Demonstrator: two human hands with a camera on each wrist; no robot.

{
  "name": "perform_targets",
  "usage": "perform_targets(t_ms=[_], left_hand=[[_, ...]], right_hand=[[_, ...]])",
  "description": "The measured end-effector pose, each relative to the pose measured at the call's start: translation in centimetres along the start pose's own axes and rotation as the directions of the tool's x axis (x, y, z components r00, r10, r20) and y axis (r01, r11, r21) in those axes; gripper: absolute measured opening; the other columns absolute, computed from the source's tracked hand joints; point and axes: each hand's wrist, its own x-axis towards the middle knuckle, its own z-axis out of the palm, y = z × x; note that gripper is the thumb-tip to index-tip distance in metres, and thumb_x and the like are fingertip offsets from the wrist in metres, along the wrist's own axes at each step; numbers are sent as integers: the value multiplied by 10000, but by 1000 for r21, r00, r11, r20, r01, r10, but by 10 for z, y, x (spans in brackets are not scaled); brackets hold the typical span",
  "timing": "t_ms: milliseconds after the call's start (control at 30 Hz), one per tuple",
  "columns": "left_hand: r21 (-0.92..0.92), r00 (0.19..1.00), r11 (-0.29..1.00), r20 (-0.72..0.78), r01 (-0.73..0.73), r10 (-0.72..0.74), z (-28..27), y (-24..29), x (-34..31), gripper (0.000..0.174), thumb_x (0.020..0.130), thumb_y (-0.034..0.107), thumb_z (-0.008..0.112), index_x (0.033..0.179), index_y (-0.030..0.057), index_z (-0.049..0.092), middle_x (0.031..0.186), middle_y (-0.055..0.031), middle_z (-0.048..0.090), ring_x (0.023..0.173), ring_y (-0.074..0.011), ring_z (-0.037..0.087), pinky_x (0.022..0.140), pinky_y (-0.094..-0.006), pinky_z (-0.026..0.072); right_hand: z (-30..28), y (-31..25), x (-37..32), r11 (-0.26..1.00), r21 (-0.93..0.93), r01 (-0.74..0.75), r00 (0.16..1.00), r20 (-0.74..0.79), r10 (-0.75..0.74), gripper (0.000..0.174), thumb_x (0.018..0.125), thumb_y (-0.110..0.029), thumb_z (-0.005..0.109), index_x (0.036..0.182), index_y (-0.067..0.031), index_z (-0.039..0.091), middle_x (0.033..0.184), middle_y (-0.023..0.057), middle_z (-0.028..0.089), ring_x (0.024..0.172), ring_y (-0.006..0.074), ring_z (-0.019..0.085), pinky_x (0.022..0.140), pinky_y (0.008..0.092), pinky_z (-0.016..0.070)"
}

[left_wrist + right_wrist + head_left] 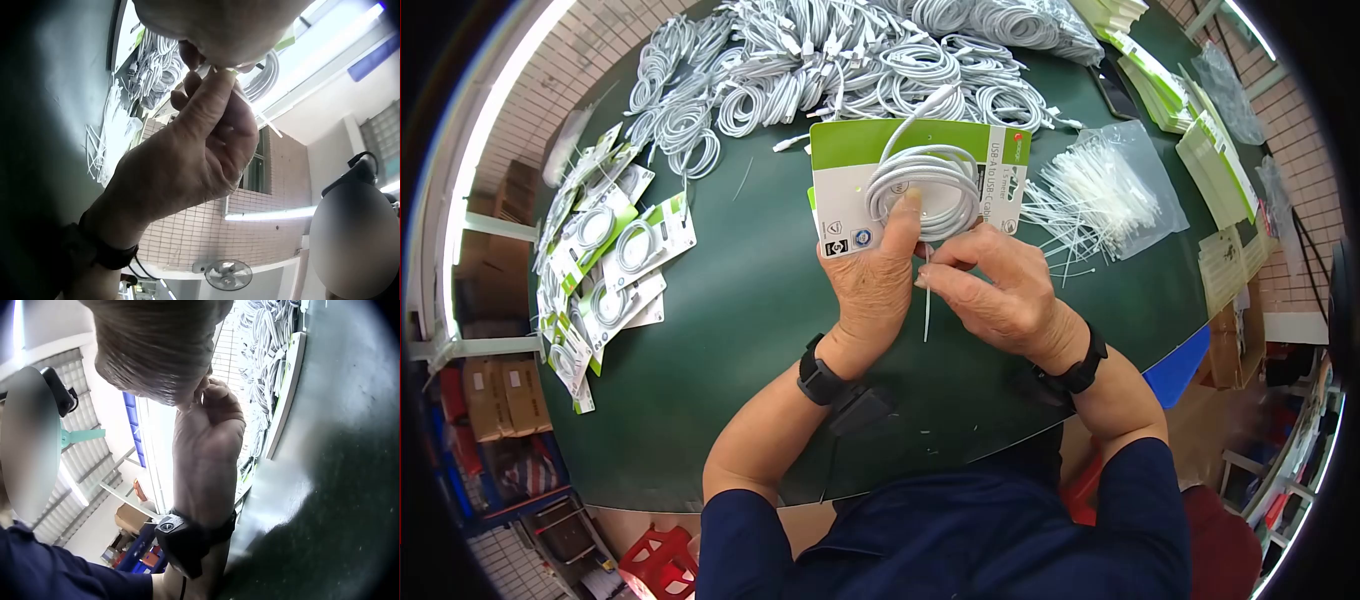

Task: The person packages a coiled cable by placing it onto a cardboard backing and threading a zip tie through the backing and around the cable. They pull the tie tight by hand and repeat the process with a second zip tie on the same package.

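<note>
My left hand (870, 290) grips a green-and-white packaging card (840, 205) marked "USB A to USB", its thumb pressing over a coil of white cable (925, 165) that lies against the card's front. One plug end of the cable sticks up past the card's top edge. Just below the coil, my right hand (1005, 290) pinches a thin white cable tie (927, 315) between thumb and finger. The tie's tail hangs down in the head view. Fingertips of both hands meet at the card's lower edge. In the left wrist view, the right hand (169, 162) shows with the tie (269, 120) jutting out beyond it.
Loose white cable ties (1100, 185) lie on a plastic bag at right. A heap of coiled cables (800, 70) covers the back of the green table (730, 330). Carded cables (635, 245) are piled at left, and flat cards (1215, 165) are stacked far right.
</note>
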Motion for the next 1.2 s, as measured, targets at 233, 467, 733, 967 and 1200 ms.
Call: perform_targets(t_ms=[233, 467, 733, 967, 1200], left_hand=[[-46, 995, 994, -44, -96, 94, 5, -2, 1, 261, 946, 81, 753, 1175, 0, 656, 1012, -70, 717, 765, -112, 681, 547, -254, 558], [10, 999, 999, 4, -32, 32, -1, -5, -1, 386, 963, 69, 725, 1313, 15, 569, 1220, -83, 662, 1064, -153, 654, 904, -317, 564], [20, 999, 999, -6, -37, 37, -2, -7, -1, 359, 953, 76, 740, 1276, 10, 597, 1178, -77, 676, 1016, -145, 656, 863, -306, 556], [48, 992, 991, -23, -125, 127, -1, -16, 0, 266, 942, 77, 769, 1175, -12, 675, 1039, -60, 723, 869, -106, 688, 671, -259, 578], [61, 998, 996, 16, -64, 64, 1, -20, -5, 269, 932, 91, 782, 1162, -10, 688, 1010, -59, 732, 822, -106, 699, 659, -260, 592]], right_hand=[[1, -1, -2, 999, 36, 11, 999, -49, -9, 264, 722, 12, 762, 984, -9, 734, 943, 91, 649, 776, 242, 674, 622, 333, 568], [2, -6, 0, 995, 97, 34, 997, -75, -27, 233, 743, 9, 765, 971, 17, 717, 967, 111, 641, 796, 258, 667, 647, 340, 566], [1, -8, -1, 993, 116, 14, 999, -50, -8, 234, 759, 12, 770, 987, 15, 714, 993, 125, 654, 833, 271, 678, 673, 347, 580], [3, -3, -2, 995, 100, -25, 996, -87, 34, 235, 775, 31, 789, 981, -15, 685, 963, 125, 708, 788, 275, 719, 634, 343, 591], [-6, 10, 2, 983, 52, -178, 962, -198, 185, 258, 797, 10, 843, 956, -52, 650, 884, 96, 749, 697, 235, 738, 565, 335, 573]])
